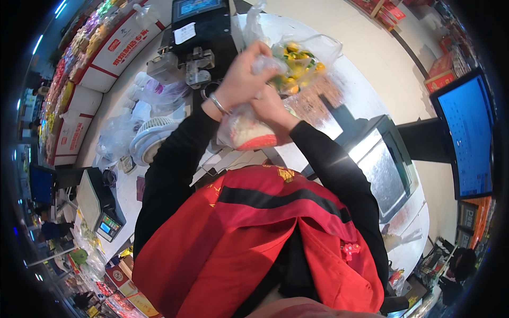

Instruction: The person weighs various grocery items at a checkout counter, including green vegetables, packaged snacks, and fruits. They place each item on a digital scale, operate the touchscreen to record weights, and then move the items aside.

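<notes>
My left hand (239, 80), with a metal bangle at its wrist, grips the gathered neck of a clear plastic bag (251, 137). Just below it, my right hand (273, 109) closes around the same neck, and the two hands touch. Something pale with a red part sits in the bag's hanging bottom; what it is I cannot tell. Beyond my hands, a second clear bag with small orange citrus fruits (298, 67) and green leaves rests on the white counter (368, 95). A length of clear plastic film (255, 24) rises behind my left hand.
A black label-printing scale (203, 39) stands ahead. To the right are a metal weighing plate (372, 167) and a lit monitor (463, 135). A white fan (153, 137), loose plastic bags (115, 135) and a keypad scale (101, 206) lie left. A person (461, 266) is at lower right.
</notes>
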Tool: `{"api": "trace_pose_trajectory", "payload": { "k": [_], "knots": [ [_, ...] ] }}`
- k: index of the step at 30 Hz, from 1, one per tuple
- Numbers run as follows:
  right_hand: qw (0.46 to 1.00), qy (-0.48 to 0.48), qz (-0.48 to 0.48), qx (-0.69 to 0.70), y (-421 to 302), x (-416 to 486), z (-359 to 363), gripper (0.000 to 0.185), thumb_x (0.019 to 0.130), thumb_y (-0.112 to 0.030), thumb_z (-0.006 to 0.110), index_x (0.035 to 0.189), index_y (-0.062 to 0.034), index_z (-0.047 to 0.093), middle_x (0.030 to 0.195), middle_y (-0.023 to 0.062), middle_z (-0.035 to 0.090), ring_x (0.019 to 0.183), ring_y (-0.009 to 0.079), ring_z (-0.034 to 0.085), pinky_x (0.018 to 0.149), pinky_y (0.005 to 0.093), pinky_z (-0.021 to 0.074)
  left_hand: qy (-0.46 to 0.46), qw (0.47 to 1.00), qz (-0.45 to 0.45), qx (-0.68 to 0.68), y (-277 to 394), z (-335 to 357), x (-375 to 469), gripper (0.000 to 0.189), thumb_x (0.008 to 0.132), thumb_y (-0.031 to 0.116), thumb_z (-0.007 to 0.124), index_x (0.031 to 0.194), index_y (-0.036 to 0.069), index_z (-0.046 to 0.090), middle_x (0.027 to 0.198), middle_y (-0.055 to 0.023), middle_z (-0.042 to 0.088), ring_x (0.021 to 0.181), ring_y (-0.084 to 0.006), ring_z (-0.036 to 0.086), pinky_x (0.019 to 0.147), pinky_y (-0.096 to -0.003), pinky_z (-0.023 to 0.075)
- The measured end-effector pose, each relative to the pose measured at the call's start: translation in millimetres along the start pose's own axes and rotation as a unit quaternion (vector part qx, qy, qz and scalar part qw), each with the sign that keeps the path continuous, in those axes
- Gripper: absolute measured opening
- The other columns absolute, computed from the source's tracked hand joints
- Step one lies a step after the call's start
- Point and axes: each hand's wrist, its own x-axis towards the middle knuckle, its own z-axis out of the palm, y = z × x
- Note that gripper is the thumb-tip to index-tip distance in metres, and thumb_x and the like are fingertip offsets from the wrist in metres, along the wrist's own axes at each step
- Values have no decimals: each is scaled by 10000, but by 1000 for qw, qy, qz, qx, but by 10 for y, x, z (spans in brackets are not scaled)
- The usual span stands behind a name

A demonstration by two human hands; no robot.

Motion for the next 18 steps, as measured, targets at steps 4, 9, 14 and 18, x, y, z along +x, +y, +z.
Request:
{"api": "trace_pose_trajectory", "payload": {
  "k": [4, 9, 14, 18],
  "knots": [
    [993, -24, 63, 101, -440, 619, 276, 236, 795, -215, 604, 838, -4, 699, 801, 248, 666, 821, 419, 663, 754, 489, 517, 58, 991, 5, 118, -107, -701, 255, 145, 949, 200, 621, 932, 98, 519, 693, 58, 488, 529, -4, 439, 458, -184, 337],
    [997, -18, 42, 70, -723, 879, 661, 196, 757, -159, 594, 809, 0, 696, 809, 254, 665, 824, 427, 659, 765, 477, 530, 70, 981, -150, -95, -111, -1317, -11, 202, 950, 237, 611, 921, 64, 511, 649, 38, 456, 527, -42, 424, 508, -231, 393],
    [992, 1, 95, 83, -718, 917, 859, 147, 721, -153, 647, 774, -25, 697, 804, 240, 669, 827, 420, 658, 742, 476, 541, 200, 960, 17, -197, -320, -1135, -276, 118, 960, 137, 559, 922, 62, 477, 626, 43, 397, 505, -33, 353, 481, -219, 339],
    [992, -18, 81, 96, -665, 944, 881, 170, 731, -184, 661, 761, -20, 695, 793, 238, 668, 815, 420, 658, 730, 475, 542, 243, 934, 78, -250, -421, -1039, -304, 114, 939, 108, 583, 919, 60, 483, 637, 41, 415, 506, -25, 361, 477, -210, 332]
  ]
}}
